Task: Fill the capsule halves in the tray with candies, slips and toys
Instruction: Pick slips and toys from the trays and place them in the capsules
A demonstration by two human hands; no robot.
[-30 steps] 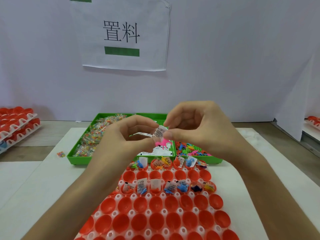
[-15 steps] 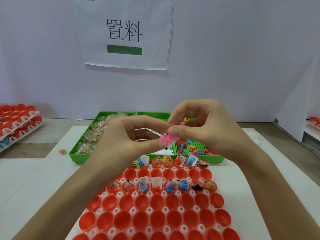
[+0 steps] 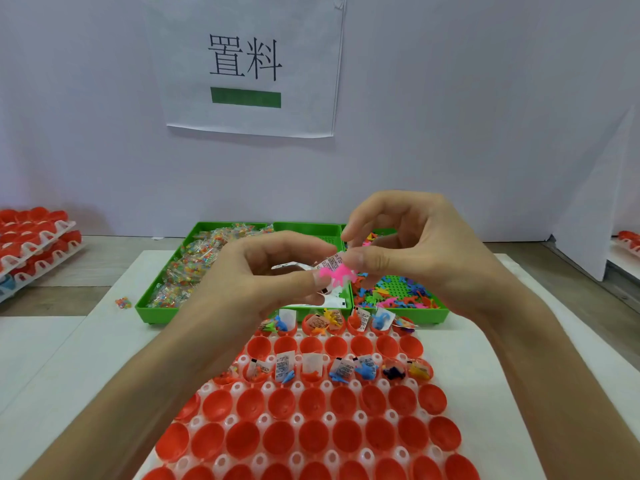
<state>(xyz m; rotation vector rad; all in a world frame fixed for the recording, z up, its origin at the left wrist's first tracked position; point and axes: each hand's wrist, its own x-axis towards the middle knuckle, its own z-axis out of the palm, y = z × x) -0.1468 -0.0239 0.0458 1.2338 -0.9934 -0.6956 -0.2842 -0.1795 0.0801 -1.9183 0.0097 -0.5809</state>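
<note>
Two rows of red plastic capsule halves (image 3: 391,370) in the white moulded tray (image 3: 298,419) hold paper slips (image 3: 282,365) and small toys (image 3: 367,370). The left hand (image 3: 270,271) and right hand (image 3: 415,251) together pinch a printed slip (image 3: 331,262) and a pink plastic toy (image 3: 336,274).

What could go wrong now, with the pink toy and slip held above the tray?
The pink toy and slip hang in a fingertip grip between the left hand and right hand; either might drop into a filled half. The left forearm lies over the tray edge and could nudge it.

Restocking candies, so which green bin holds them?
The leftmost bin, heaped with clear-wrapped candies; the middle bin holds paper slips and the rightmost bin loose coloured toys.
</note>
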